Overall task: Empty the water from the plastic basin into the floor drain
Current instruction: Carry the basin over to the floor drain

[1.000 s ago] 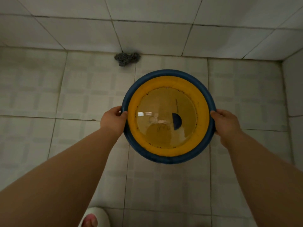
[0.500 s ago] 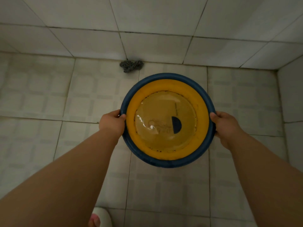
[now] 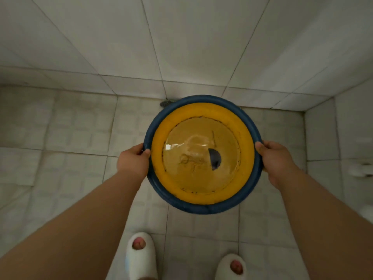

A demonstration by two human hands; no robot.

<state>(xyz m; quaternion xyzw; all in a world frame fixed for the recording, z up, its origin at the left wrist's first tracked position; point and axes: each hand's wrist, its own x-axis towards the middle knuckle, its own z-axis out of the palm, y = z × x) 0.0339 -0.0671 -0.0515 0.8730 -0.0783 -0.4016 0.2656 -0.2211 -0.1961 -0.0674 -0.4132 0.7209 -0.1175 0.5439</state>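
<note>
A round plastic basin [image 3: 201,197], blue rim outside and yellow inside, is held level above the tiled floor. Clear water fills its bottom, with a dark half-round mark under the surface. My left hand [image 3: 132,160] grips the rim's left edge and my right hand [image 3: 276,158] grips the right edge. A dark grey clump [image 3: 166,102] lies at the foot of the back wall, mostly hidden behind the basin's far rim. I cannot tell if it covers the floor drain.
White tiled walls [image 3: 201,47] close the floor off at the back and right, forming a corner at the right. My two feet in white open-toe slippers [image 3: 141,257] stand below the basin. A blurred white object [image 3: 363,168] sits at the right edge.
The basin has travelled toward the back wall with both hands on it and now covers most of the grey clump. My slippers have come into view and the water ripples.
</note>
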